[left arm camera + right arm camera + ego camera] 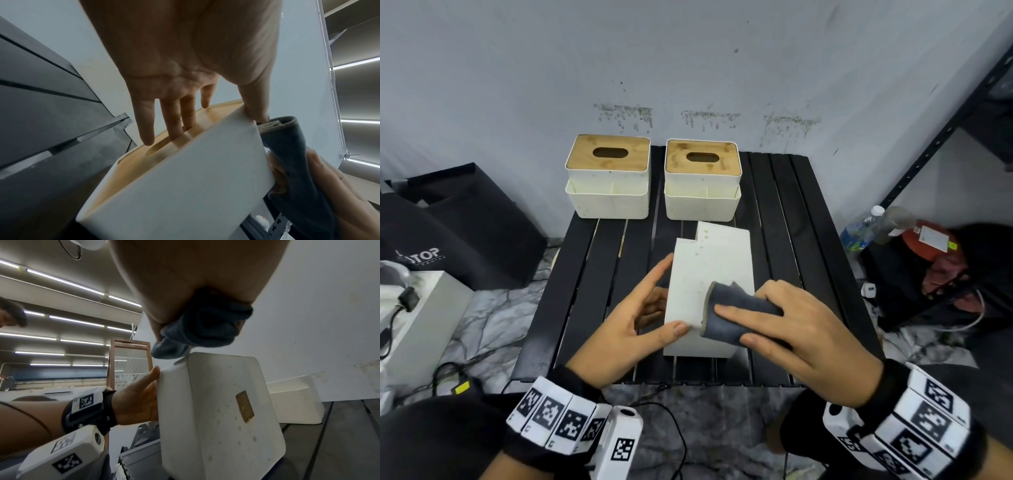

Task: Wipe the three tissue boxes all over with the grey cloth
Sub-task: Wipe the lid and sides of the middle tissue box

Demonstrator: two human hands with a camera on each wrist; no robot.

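One white tissue box (710, 270) (185, 186) (216, 418) lies on its side in the middle of the black slatted table (592, 274). My left hand (650, 305) (180, 116) (141, 395) steadies it: straight fingers lie flat on its bamboo lid and the thumb rests on the upper face. My right hand (774, 329) (185, 288) grips the folded grey cloth (736, 315) (287, 154) (205, 327) and presses it on the upper face near the front edge. Two more tissue boxes (607, 178) (702, 181) stand upright at the back of the table.
Black bags (465, 222) and a white case (424, 318) sit on the floor to the left. A black metal shelf (928, 154) stands on the right, with a water bottle (859, 229) and a red object (928, 243) at its foot. Cables run along the floor.
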